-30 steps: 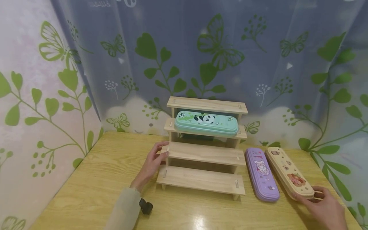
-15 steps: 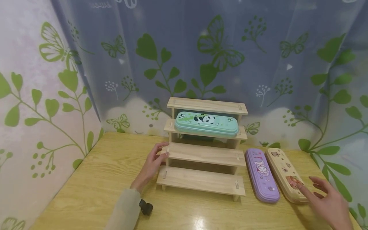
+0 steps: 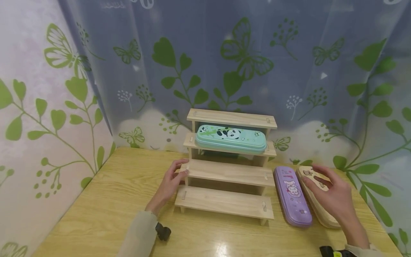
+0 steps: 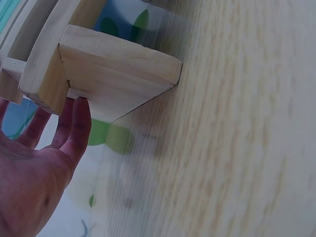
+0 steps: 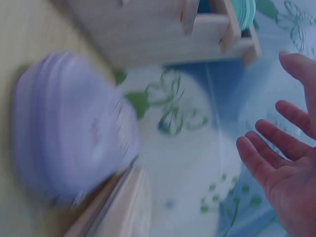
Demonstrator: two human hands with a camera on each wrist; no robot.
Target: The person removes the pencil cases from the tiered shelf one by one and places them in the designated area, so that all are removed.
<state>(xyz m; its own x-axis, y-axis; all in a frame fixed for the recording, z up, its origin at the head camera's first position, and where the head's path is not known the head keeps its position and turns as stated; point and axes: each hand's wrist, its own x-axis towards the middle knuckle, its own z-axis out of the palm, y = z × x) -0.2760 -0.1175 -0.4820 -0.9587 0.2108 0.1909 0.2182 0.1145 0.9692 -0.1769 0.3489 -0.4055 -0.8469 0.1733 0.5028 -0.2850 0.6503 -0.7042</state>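
A wooden four-step display rack (image 3: 226, 170) stands on the table. My left hand (image 3: 169, 184) grips the left end of its second step from the bottom; in the left wrist view, the fingertips (image 4: 81, 111) reach under the step's edge. A mint panda pencil case (image 3: 231, 138) lies on the third step. To the right, a purple pencil case (image 3: 293, 200) and a cream pencil case (image 3: 322, 213) lie side by side. My right hand (image 3: 336, 194) hovers over the cream case, fingers spread and loosely bent, hiding much of its lid.
The yellowish wood-grain table (image 3: 106, 214) meets a curtain (image 3: 205, 53) printed with butterflies and leaves, which hangs close behind the rack. A pale patterned curtain (image 3: 32, 142) borders the left side. Black wrist gear (image 3: 163, 232) sits at the left sleeve.
My right hand has let go of the cream pencil case's near end, lifted off and moved forward and left over the case. The left hand stays at the rack.
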